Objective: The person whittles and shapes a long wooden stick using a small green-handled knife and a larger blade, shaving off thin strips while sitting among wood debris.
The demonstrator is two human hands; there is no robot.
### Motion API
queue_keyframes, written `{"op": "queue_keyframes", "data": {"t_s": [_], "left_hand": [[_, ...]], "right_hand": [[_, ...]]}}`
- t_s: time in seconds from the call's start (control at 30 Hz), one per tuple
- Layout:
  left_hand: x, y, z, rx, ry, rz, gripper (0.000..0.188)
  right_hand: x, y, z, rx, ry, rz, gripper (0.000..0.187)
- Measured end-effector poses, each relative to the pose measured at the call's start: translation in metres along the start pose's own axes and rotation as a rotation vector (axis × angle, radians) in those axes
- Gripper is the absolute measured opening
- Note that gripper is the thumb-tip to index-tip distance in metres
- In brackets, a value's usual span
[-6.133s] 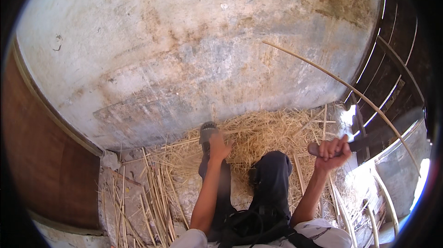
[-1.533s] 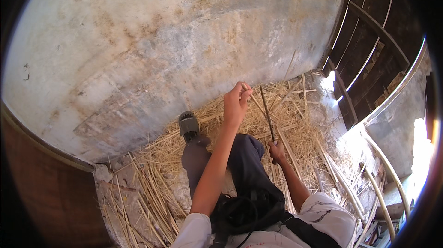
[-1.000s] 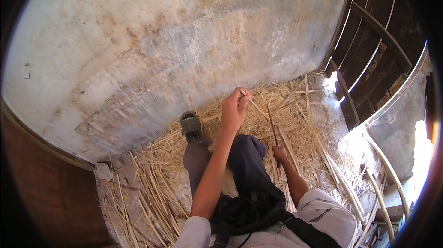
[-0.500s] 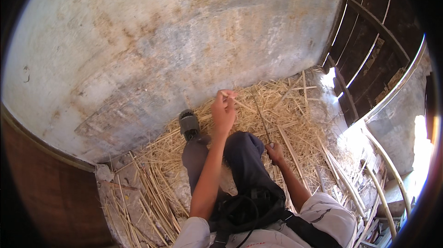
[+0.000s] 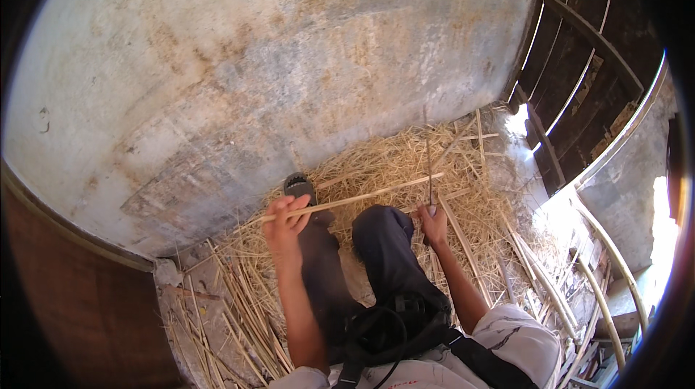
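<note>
My left hand (image 5: 284,224), at centre left beside my raised shoe, is closed on a pale split-bamboo strip (image 5: 362,196). The strip slants up to the right, and its far end meets or crosses the thin blade of a long knife (image 5: 428,146); whether they touch I cannot tell. Beside my right knee, my right hand (image 5: 434,224) grips that knife by its handle, the blade pointing away toward the wall. My knees (image 5: 380,233), in dark trousers, lie between the two hands.
Loose pale shavings (image 5: 391,144) cover the floor ahead. Several long strips (image 5: 250,309) lie at lower left. A stained wall (image 5: 289,63) rises in front, with a dark plank door (image 5: 586,63) at right. Curved poles (image 5: 597,302) lean at lower right.
My left hand has moved left and nearer, and the bamboo strip now stretches across in front of me. My right hand has risen slightly, turning the knife blade more straight ahead.
</note>
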State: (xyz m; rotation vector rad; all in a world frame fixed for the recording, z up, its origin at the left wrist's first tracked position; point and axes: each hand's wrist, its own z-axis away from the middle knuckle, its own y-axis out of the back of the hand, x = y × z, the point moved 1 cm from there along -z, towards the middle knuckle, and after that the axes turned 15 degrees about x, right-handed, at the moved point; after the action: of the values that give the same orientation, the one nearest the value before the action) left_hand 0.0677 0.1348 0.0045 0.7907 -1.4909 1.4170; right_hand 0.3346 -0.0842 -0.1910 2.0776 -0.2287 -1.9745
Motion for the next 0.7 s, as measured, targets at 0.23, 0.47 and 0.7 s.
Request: {"op": "queue_keyframes", "data": {"t_s": [0.23, 0.47, 0.7], "left_hand": [[0.052, 0.083, 0.034, 0.074, -0.024, 0.167, 0.024], [0.049, 0.142, 0.057, 0.145, -0.039, 0.244, 0.038], [0.062, 0.147, 0.089, 0.863, -0.694, -0.733, 0.068]], "right_hand": [[-0.114, -0.009, -0.015, 0.036, -0.105, -0.405, 0.041], [-0.189, -0.007, 0.01, -0.118, -0.127, -0.781, 0.038], [-0.232, 0.001, 0.028, -0.158, -0.093, -0.895, 0.04]]}}
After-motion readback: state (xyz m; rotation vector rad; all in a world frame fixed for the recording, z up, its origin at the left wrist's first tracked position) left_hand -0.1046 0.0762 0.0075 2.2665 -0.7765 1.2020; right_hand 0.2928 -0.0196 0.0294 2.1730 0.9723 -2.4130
